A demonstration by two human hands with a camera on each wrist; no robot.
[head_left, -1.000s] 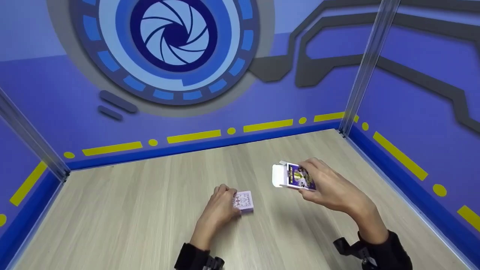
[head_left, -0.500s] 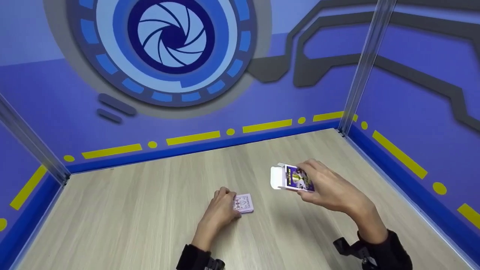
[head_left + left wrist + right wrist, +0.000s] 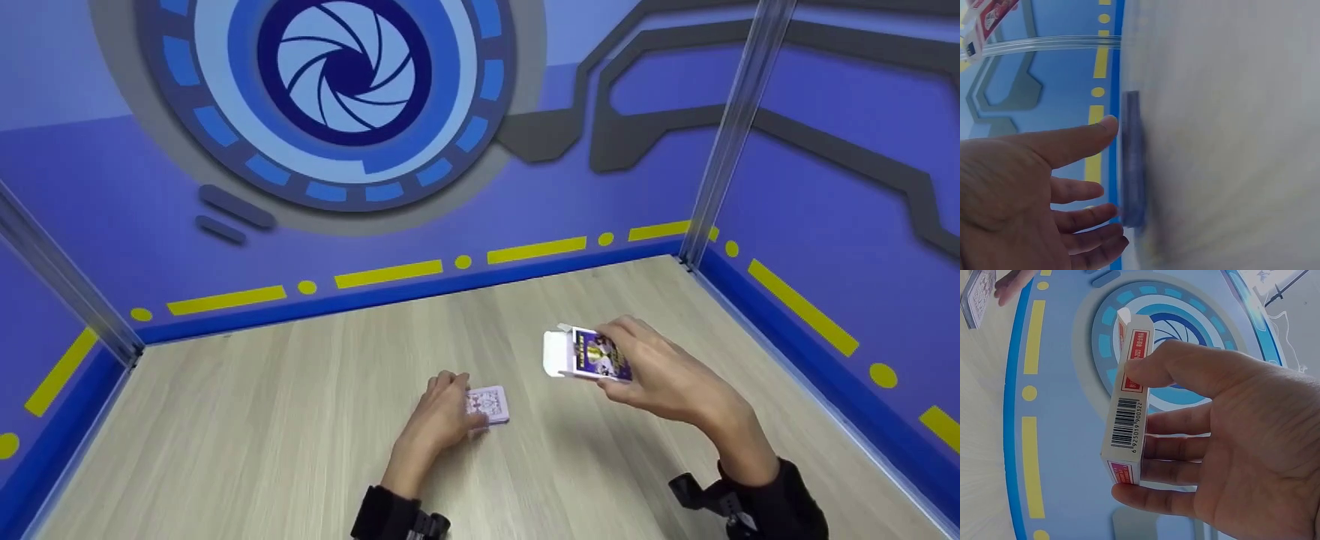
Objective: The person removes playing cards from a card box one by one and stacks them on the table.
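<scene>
A deck of playing cards (image 3: 491, 405) with a patterned pale back lies flat on the table. Just left of it is my left hand (image 3: 435, 416), thumb and fingers spread and loosely extended. In the left wrist view the thumb and fingertips (image 3: 1108, 125) stand close to the deck's edge (image 3: 1133, 160) without gripping it; whether any fingertip touches is unclear. My right hand (image 3: 667, 375) holds a card box (image 3: 602, 356) above the table, its white flap open toward the left. The right wrist view shows the thumb pressing the barcode side (image 3: 1126, 419) and the fingers behind.
The wooden tabletop (image 3: 300, 420) is enclosed by blue printed panels (image 3: 420, 247) at the back and both sides. Metal corner posts (image 3: 739, 135) stand where the panels meet. Black straps (image 3: 386, 514) with cameras are on both wrists.
My left thumb and fingers have loosened from the deck's edges, which they were gripping earlier. The deck has stayed flat in place. The right hand holds the card box almost still.
</scene>
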